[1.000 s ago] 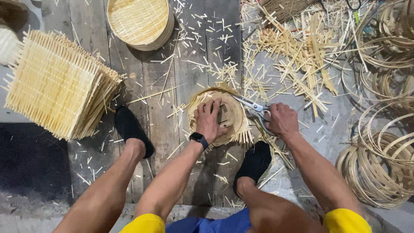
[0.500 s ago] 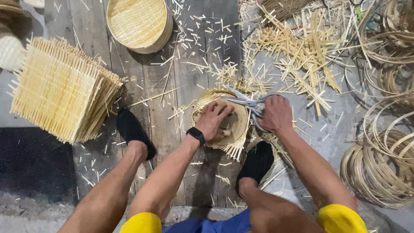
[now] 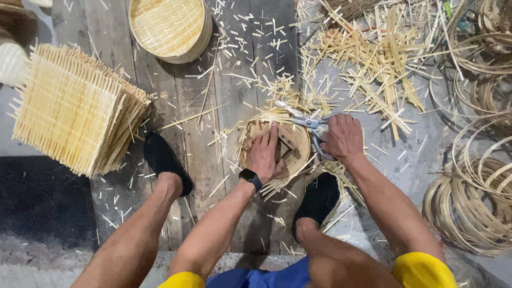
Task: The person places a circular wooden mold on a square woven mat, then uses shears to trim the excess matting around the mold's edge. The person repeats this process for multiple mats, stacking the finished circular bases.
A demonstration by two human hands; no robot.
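A small round woven tray [image 3: 290, 146] lies on the plank floor [image 3: 208, 106] between the person's feet, its rim fringed with uncut strip ends. The left hand [image 3: 263, 154] presses flat inside it with fingers spread, while the right hand [image 3: 344, 140] is clenched around the handles of metal shears [image 3: 304, 120], blades parted at the far rim. Trimming cleanly seems to call for steady downward pressure and cuts kept close to the rim, clear of the left fingertips; offcuts [image 3: 373, 58], a stack of woven mats [image 3: 74, 109], a finished tray [image 3: 168, 26] and coiled hoops [image 3: 472, 200] lie around.
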